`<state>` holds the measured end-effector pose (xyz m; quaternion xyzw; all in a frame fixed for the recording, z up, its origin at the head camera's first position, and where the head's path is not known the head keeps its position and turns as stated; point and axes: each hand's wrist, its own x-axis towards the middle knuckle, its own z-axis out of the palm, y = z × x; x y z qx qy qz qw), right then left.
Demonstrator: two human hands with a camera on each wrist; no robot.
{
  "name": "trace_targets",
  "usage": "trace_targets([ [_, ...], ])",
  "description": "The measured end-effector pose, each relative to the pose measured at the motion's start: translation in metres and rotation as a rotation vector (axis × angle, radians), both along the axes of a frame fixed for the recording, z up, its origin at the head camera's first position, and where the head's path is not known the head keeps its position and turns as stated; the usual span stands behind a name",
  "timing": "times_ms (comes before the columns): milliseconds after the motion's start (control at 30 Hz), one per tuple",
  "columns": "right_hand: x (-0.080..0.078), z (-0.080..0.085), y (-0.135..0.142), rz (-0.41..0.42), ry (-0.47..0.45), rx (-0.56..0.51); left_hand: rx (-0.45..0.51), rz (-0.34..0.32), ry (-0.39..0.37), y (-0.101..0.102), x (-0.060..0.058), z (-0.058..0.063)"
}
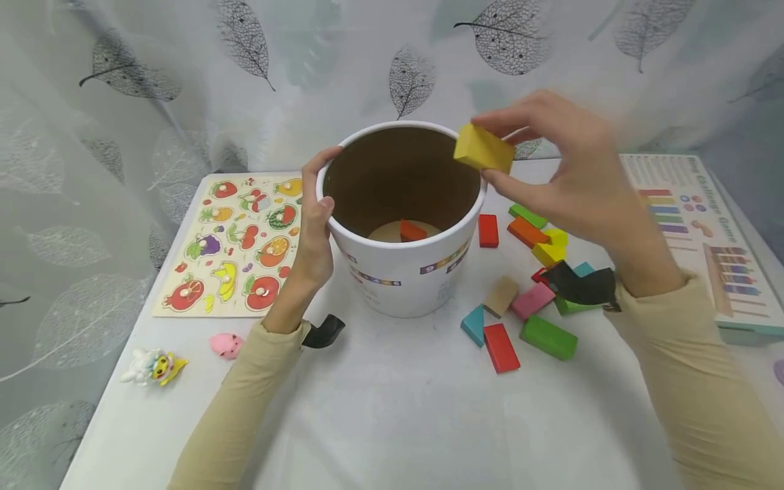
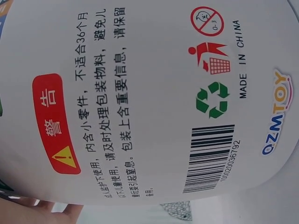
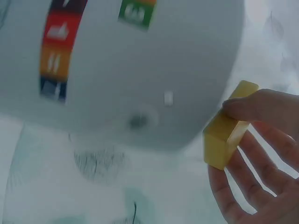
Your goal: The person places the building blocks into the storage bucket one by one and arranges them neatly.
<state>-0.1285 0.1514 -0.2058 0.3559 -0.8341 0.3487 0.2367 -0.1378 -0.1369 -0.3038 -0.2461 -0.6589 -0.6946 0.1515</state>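
A white round bucket [image 1: 401, 279] with printed number strips stands upright on the table. My left hand [image 1: 316, 231] grips its left rim, thumb over the edge; in the left wrist view that hand [image 2: 37, 212] shows only in the lower corner beside the bucket's printed wall [image 2: 159, 107]. My right hand [image 1: 563, 163] pinches a yellow block [image 1: 484, 148] between thumb and fingers, level with the bucket's right rim. The right wrist view shows the thumb on the yellow block [image 3: 226, 128]. Inside the bucket lies an orange-red block [image 1: 412, 231] on the bottom.
Several coloured blocks, among them a green block [image 1: 549, 337] and a red block [image 1: 501, 348], lie right of the bucket. A fruit puzzle board [image 1: 235, 245] is at left, near a pink toy [image 1: 226, 345] and small figurine [image 1: 156, 367]. A flat printed box [image 1: 704, 231] lies far right.
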Motion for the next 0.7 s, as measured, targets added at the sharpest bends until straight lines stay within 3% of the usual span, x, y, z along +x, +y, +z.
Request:
trace_targets([
  [300, -0.009, -0.003, -0.038, 0.204, 0.001, -0.033, -0.031, 0.030, -0.019, 0.003, -0.001, -0.001],
  [700, -0.009, -0.004, -0.048, 0.207, -0.087, -0.095, -0.031, 0.034, -0.013, 0.000, -0.001, 0.000],
])
